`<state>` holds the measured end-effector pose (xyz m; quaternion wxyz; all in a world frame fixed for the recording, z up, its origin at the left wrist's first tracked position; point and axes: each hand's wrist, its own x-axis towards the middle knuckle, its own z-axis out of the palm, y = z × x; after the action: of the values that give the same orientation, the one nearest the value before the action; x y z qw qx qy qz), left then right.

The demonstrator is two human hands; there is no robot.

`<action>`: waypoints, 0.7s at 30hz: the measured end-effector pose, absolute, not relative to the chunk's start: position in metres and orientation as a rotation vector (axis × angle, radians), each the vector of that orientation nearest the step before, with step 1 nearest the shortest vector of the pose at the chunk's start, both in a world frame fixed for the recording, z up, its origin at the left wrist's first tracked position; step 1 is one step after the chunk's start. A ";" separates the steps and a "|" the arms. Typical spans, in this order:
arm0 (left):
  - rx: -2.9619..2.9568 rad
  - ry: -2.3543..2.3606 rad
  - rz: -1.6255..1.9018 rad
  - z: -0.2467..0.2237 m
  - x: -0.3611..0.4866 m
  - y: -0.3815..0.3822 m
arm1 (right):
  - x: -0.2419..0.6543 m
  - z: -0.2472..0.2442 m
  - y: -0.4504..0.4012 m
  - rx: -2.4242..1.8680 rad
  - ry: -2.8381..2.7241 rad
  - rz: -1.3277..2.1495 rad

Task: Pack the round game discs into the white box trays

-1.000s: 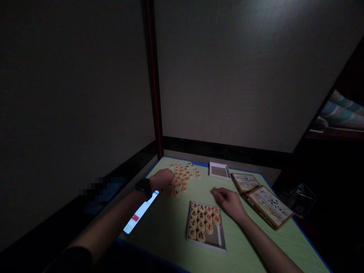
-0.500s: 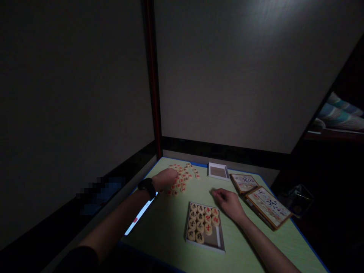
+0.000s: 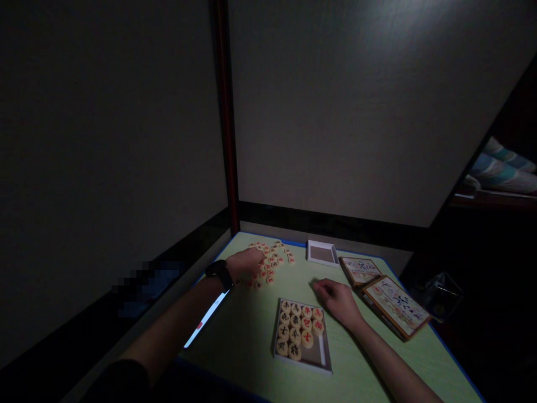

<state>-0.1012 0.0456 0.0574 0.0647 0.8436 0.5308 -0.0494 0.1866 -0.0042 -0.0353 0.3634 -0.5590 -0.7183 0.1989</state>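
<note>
Round Chinese chess pieces (image 3: 269,267) with red and dark characters lie loose at the table's far left. My left hand (image 3: 246,262), wearing a black watch, reaches over the left of this pile; its fingers bend down among the pieces, and what they grip is hidden. My right hand (image 3: 338,301) rests on the table, fingers loosely curled, with nothing seen in it. In front of it, a shallow box (image 3: 300,365) holds rows of larger Chinese chess pieces (image 3: 295,336), black characters on the left and red on the right. Its lower right part shows bare bottom.
A second shallow white box (image 3: 322,254) stands at the table's back. Two decorated box lids (image 3: 396,305) lie to the right, one partly against the other. A lit screen device (image 3: 205,322) is at the left edge, under my left forearm. Walls close off the back and left.
My left hand has shifted very slightly up and right over the pile. My right hand and the boxed pieces stay where they were.
</note>
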 end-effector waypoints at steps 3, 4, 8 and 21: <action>2.541 1.612 -0.173 0.056 -0.098 0.048 | 0.186 -0.035 -0.004 -1.435 -1.845 0.504; 2.541 1.617 -0.183 0.055 -0.096 0.049 | 0.186 -0.035 -0.004 -1.431 -1.841 0.507; 2.552 1.637 -0.200 0.053 -0.091 0.050 | 0.186 -0.034 -0.005 -1.431 -1.831 0.520; 2.692 1.345 0.604 0.056 -0.037 0.014 | 0.169 -0.005 -0.020 -1.147 -1.500 0.739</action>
<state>-0.0372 0.0136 0.0561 0.0363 0.8765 0.4379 0.1968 0.1689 -0.0196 -0.0046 0.5288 -0.4800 -0.6278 0.3094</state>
